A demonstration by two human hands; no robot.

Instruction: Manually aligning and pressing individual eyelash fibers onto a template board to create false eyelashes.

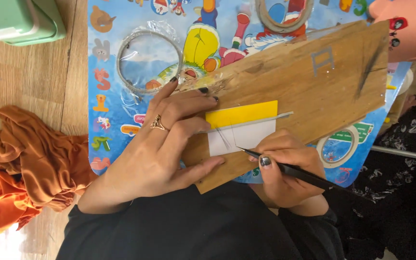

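Note:
My left hand (162, 139) lies flat on the left end of a wooden board (314, 82), fingers spread, a ring on one finger, pressing near a yellow paper strip (241, 113). Below the strip sits a white paper piece (246, 136) with a thin grey strip along its top edge. My right hand (285, 168) grips black tweezers (290, 168), whose tip touches the lower edge of the white piece. The board rests across a colourful cartoon-printed mat (121, 72).
A tape roll in clear wrap (148, 60) lies on the mat, another roll (338, 147) peeks from under the board, a third (285, 17) at the top. Orange cloth (25, 163) is at left, a green box (18, 21) top left, a pink object (410, 29) top right.

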